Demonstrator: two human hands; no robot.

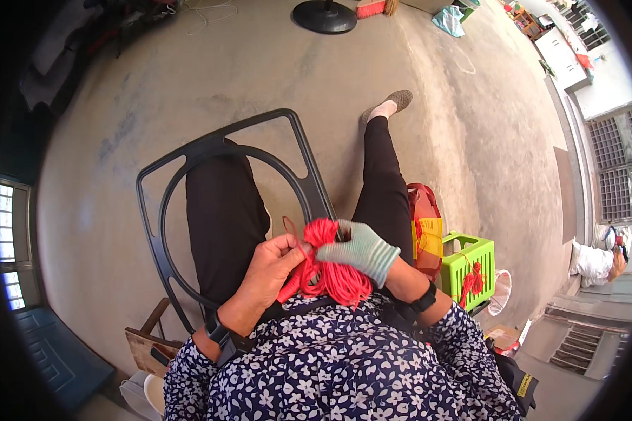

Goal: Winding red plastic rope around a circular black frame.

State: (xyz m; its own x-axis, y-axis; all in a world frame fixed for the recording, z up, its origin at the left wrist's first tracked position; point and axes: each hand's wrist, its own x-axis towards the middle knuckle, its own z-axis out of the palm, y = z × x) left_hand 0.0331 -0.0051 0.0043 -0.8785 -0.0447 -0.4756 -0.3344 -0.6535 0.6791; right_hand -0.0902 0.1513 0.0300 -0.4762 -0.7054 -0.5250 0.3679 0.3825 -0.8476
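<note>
In my lap lies a bundle of red cord (pixel 336 281), gathered at its top into a rounded knot of loops with loose strands fanning out below. My bare left hand (pixel 268 272) pinches cord at the left side of the knot, and a thin loop of it sticks up above the fingers. Wearing a pale green glove, my right hand (pixel 358 250) closes around the bundle from the right. A black frame with a large round opening (pixel 309 188) rests around my left leg, its near right corner beside the cord.
Right of my leg stand a red and yellow bag (pixel 428 235) and a green plastic basket (pixel 479 254) with red cord hanging on it. A wooden stool (pixel 147 349) is at the lower left. Farther off are a round black base (pixel 324 17) and a broom (pixel 372 8).
</note>
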